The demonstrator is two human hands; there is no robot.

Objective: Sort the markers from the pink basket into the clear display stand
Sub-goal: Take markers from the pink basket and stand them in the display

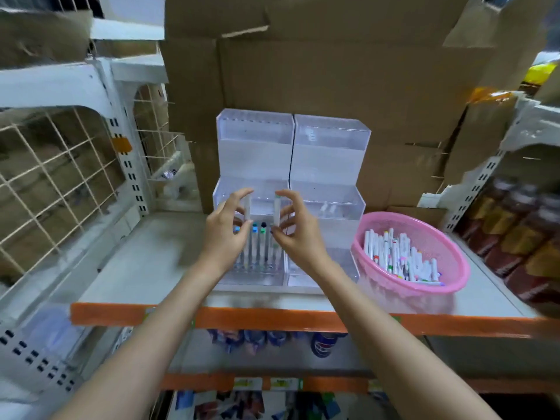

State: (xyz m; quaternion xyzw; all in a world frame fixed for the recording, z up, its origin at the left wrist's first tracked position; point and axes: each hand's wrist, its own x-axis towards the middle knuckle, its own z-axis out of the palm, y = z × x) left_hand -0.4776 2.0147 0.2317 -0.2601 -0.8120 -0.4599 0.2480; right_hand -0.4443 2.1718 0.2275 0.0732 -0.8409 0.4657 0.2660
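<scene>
— What did each hand have?

— The left hand (225, 228) pinched a slim white plastic marker (248, 207) upright between thumb and curled fingers. The right hand (295, 231) pinched a second white marker (276, 209) the same way, its other fingers loosely spread. Both markers were over the left half of the clear stepped acrylic display stand (330, 137), just above a row of markers with coloured caps (258, 244) standing in its lowest tier.

— And the rest of the stock?

— A heap of white markers (400, 259) lay in the pink oval plastic mesh basket (454, 268). The basket sat just beside the stand on the grey shelf with the orange front edge (151, 256). Brown cardboard boxes (333, 71) were stacked behind.

— How would a marker handle?

— I judged it light, stiff and smooth, a hard cylinder that could roll or slip. A pinch at mid-barrel, as both hands had, looked right, since it left the lower end free to go into a hole. The stand looked rigid, glossy and thin-walled, and likely to shift or scratch if knocked, so a gentle, straight lowering suited it. The basket's perforated wall looked slightly flexible.
</scene>
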